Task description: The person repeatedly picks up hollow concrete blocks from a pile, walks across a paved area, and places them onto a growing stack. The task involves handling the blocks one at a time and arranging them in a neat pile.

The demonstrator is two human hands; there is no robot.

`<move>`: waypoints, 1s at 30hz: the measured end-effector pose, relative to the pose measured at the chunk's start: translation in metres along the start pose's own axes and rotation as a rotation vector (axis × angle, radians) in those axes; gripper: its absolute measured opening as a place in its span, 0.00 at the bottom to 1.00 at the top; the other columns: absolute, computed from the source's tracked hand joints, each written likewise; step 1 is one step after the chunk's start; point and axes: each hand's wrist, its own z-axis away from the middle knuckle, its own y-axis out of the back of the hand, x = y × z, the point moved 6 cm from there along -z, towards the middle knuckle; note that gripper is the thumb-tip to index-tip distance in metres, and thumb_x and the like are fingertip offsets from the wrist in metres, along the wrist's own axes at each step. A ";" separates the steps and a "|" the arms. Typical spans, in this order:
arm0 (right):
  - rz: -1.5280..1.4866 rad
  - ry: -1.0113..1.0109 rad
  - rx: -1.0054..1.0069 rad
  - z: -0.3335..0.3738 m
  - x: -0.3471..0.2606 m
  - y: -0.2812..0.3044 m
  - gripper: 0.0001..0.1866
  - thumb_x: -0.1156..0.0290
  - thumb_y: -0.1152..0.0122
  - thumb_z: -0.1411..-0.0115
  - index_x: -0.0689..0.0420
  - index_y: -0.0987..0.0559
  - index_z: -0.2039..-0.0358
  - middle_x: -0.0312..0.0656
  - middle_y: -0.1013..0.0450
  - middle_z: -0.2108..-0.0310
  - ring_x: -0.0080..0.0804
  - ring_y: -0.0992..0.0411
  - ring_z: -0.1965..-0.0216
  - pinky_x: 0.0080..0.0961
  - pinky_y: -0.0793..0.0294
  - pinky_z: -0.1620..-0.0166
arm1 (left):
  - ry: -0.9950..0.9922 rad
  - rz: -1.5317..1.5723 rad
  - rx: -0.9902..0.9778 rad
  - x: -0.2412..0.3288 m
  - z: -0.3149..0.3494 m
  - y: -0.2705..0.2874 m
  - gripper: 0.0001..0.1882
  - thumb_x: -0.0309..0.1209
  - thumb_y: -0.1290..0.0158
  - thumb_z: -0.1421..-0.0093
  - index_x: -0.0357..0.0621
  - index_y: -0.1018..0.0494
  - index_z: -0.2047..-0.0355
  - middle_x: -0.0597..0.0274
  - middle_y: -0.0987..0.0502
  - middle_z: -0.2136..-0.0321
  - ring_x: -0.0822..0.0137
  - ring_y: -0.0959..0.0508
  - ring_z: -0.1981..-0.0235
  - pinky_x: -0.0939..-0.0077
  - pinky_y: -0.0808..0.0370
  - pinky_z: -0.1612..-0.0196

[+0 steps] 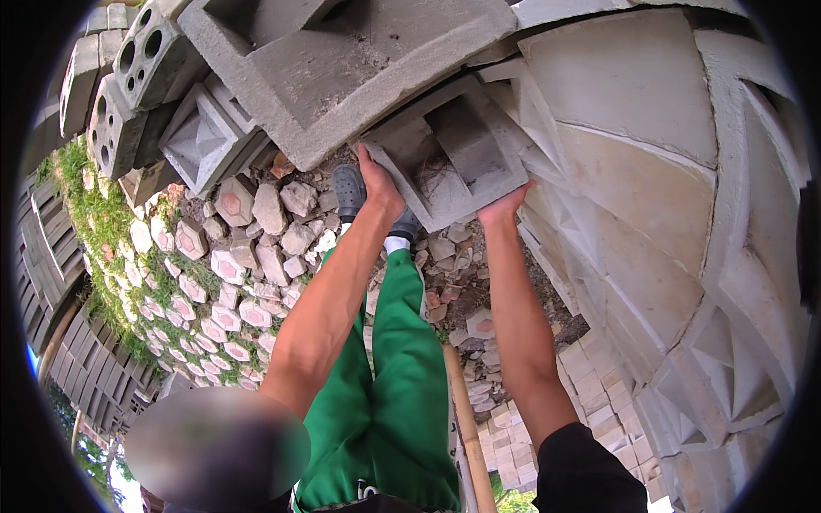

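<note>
Between my two hands is a grey concrete ventilation block (pixel 466 190), square-edged, with recessed slanted faces inside and some dry debris in its hollow. My left hand (pixel 381 184) grips its left edge, with the fingers mostly hidden behind it. At the lower right corner my right hand (pixel 505 205) is closed around the edge, its fingertips partly out of sight. The block is tilted and lies close against a larger concrete block (pixel 368 90) above it in the view. Whether the two touch I cannot tell.
Stacked pale concrete panels (pixel 633 94) rise on the right. Blocks with round holes (pixel 141 60) and a patterned block (pixel 201 141) are piled at the upper left. Broken rubble (pixel 269 209) and hexagonal pavers (pixel 227 267) cover the ground. A wooden pole (pixel 462 419) stands beside my leg.
</note>
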 end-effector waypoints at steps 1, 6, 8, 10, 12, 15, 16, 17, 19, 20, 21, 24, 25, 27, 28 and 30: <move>0.004 0.015 -0.002 -0.004 0.000 -0.002 0.43 0.32 0.76 0.38 0.52 0.42 0.35 0.42 0.46 0.35 0.45 0.49 0.34 0.43 0.52 0.34 | 0.007 0.003 -0.009 0.000 -0.001 0.000 0.34 0.57 0.69 0.37 0.45 0.34 0.43 0.57 0.31 0.44 0.56 0.33 0.43 0.61 0.41 0.38; -0.003 0.013 -0.160 -0.022 -0.003 -0.013 0.32 0.46 0.69 0.35 0.53 0.35 0.40 0.42 0.40 0.38 0.45 0.43 0.38 0.42 0.45 0.37 | 0.027 0.026 -0.033 -0.001 0.000 -0.009 0.33 0.55 0.69 0.37 0.45 0.34 0.44 0.57 0.31 0.44 0.56 0.32 0.44 0.60 0.39 0.39; 0.009 0.024 -0.099 -0.022 -0.001 -0.010 0.30 0.49 0.67 0.35 0.53 0.34 0.40 0.42 0.39 0.39 0.44 0.42 0.38 0.42 0.44 0.37 | 0.052 0.023 -0.053 0.002 0.001 -0.012 0.33 0.56 0.69 0.37 0.45 0.34 0.44 0.56 0.31 0.44 0.56 0.32 0.44 0.60 0.39 0.39; 0.020 0.017 -0.073 -0.019 -0.001 -0.014 0.29 0.51 0.67 0.35 0.54 0.34 0.41 0.41 0.39 0.39 0.44 0.42 0.38 0.41 0.43 0.37 | 0.060 -0.009 -0.047 0.002 0.002 -0.013 0.34 0.56 0.70 0.37 0.45 0.34 0.44 0.56 0.31 0.44 0.56 0.33 0.44 0.59 0.39 0.39; 0.025 0.000 -0.081 -0.020 -0.001 -0.014 0.29 0.50 0.66 0.34 0.53 0.35 0.40 0.41 0.39 0.39 0.43 0.42 0.38 0.40 0.44 0.37 | 0.051 -0.075 -0.020 0.003 0.000 -0.012 0.35 0.57 0.71 0.37 0.45 0.35 0.43 0.56 0.32 0.44 0.56 0.33 0.43 0.59 0.39 0.39; 0.007 -0.016 -0.114 -0.014 0.004 -0.013 0.29 0.49 0.66 0.34 0.53 0.35 0.40 0.41 0.39 0.39 0.43 0.42 0.38 0.40 0.44 0.37 | 0.053 -0.098 -0.046 0.002 -0.004 -0.008 0.38 0.58 0.79 0.36 0.46 0.39 0.39 0.58 0.33 0.42 0.57 0.35 0.40 0.59 0.41 0.37; 0.015 -0.002 -0.105 -0.014 0.007 -0.012 0.29 0.49 0.66 0.34 0.53 0.35 0.39 0.41 0.39 0.38 0.43 0.42 0.38 0.40 0.44 0.36 | 0.054 -0.083 -0.057 0.002 -0.006 -0.007 0.38 0.59 0.79 0.36 0.46 0.39 0.39 0.58 0.33 0.42 0.57 0.35 0.40 0.59 0.41 0.37; 0.022 0.013 -0.095 -0.015 0.010 -0.008 0.30 0.48 0.66 0.34 0.53 0.36 0.39 0.41 0.40 0.38 0.43 0.42 0.38 0.40 0.44 0.36 | 0.057 -0.069 -0.069 0.002 -0.006 -0.007 0.38 0.59 0.80 0.36 0.46 0.39 0.39 0.58 0.33 0.42 0.57 0.35 0.40 0.60 0.41 0.37; 0.021 0.033 -0.104 -0.021 0.010 -0.005 0.30 0.47 0.66 0.34 0.52 0.36 0.39 0.41 0.40 0.38 0.43 0.43 0.38 0.40 0.44 0.36 | 0.045 -0.060 -0.062 0.002 -0.008 -0.008 0.39 0.59 0.80 0.36 0.46 0.39 0.39 0.58 0.33 0.42 0.58 0.35 0.40 0.60 0.41 0.37; 0.014 0.028 -0.116 -0.020 0.013 -0.003 0.30 0.47 0.66 0.34 0.52 0.36 0.39 0.41 0.41 0.37 0.43 0.43 0.38 0.41 0.45 0.36 | 0.030 -0.064 -0.033 0.002 -0.007 -0.004 0.39 0.59 0.79 0.36 0.46 0.39 0.39 0.58 0.33 0.42 0.58 0.35 0.40 0.60 0.41 0.37; 0.008 0.023 -0.128 -0.019 0.017 -0.002 0.30 0.47 0.66 0.34 0.52 0.37 0.38 0.41 0.41 0.37 0.43 0.43 0.38 0.41 0.45 0.36 | 0.016 -0.067 -0.003 0.003 -0.005 0.000 0.39 0.59 0.79 0.36 0.46 0.39 0.39 0.57 0.33 0.42 0.58 0.35 0.40 0.61 0.40 0.37; 0.062 -0.073 -0.058 -0.016 0.027 0.000 0.31 0.46 0.67 0.34 0.50 0.37 0.38 0.40 0.42 0.37 0.43 0.44 0.37 0.43 0.46 0.36 | 0.035 -0.157 -0.077 0.004 -0.010 -0.006 0.40 0.62 0.78 0.37 0.46 0.41 0.37 0.54 0.36 0.40 0.54 0.36 0.40 0.54 0.41 0.38; 0.058 -0.106 -0.063 -0.012 0.027 0.000 0.31 0.45 0.67 0.35 0.49 0.37 0.38 0.40 0.42 0.37 0.43 0.45 0.36 0.43 0.47 0.35 | 0.052 -0.129 -0.096 0.001 -0.003 -0.009 0.40 0.61 0.78 0.37 0.46 0.41 0.38 0.54 0.36 0.40 0.54 0.36 0.40 0.55 0.41 0.37; 0.054 -0.175 -0.096 -0.004 0.035 -0.004 0.32 0.44 0.68 0.35 0.48 0.38 0.37 0.39 0.42 0.37 0.44 0.46 0.35 0.44 0.48 0.35 | 0.063 -0.071 -0.148 0.001 -0.005 -0.006 0.39 0.60 0.78 0.36 0.46 0.41 0.38 0.54 0.36 0.40 0.55 0.36 0.40 0.55 0.41 0.37; 0.090 -0.208 -0.127 0.004 0.042 -0.011 0.33 0.42 0.69 0.35 0.48 0.39 0.37 0.39 0.43 0.36 0.43 0.48 0.35 0.45 0.50 0.34 | 0.009 -0.043 -0.140 -0.001 -0.010 0.005 0.37 0.58 0.79 0.34 0.46 0.41 0.38 0.55 0.36 0.40 0.55 0.36 0.40 0.56 0.42 0.37; 0.148 -0.244 -0.156 0.028 0.051 -0.011 0.35 0.40 0.71 0.35 0.47 0.42 0.35 0.38 0.47 0.34 0.43 0.50 0.34 0.46 0.53 0.34 | -0.032 -0.066 -0.118 -0.011 0.013 -0.002 0.36 0.57 0.78 0.33 0.45 0.41 0.38 0.56 0.36 0.40 0.55 0.36 0.40 0.58 0.42 0.37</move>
